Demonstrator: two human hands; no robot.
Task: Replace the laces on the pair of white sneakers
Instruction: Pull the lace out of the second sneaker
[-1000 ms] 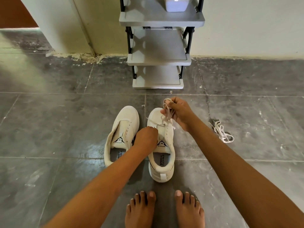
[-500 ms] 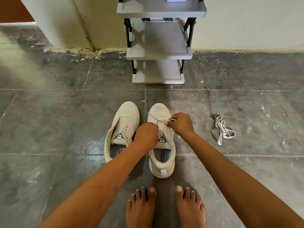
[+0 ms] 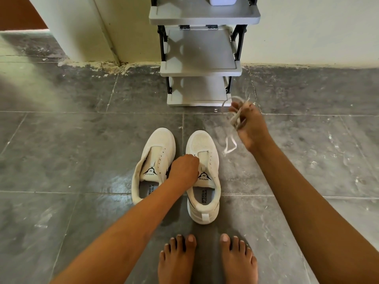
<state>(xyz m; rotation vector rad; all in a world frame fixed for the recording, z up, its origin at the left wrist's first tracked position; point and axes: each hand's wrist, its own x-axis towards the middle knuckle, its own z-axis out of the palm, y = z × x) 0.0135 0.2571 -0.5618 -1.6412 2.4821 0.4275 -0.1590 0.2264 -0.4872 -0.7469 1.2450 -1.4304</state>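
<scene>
A: Containers?
B: Atop rack [image 3: 200, 68], white box [image 3: 222, 0] seen; contents hidden.
A: Hands?
B: One lace [image 3: 230, 143] clutched by right hand [image 3: 251, 128]; left hand [image 3: 184, 169] curled on one sneaker [image 3: 202, 144], grip unclear; other sneaker [image 3: 158, 144] set beside it on grey tiles [image 3: 82, 160].

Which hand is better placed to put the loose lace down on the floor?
Right: the right hand holds the lace above bare floor; the left hand rests on a sneaker.
</scene>
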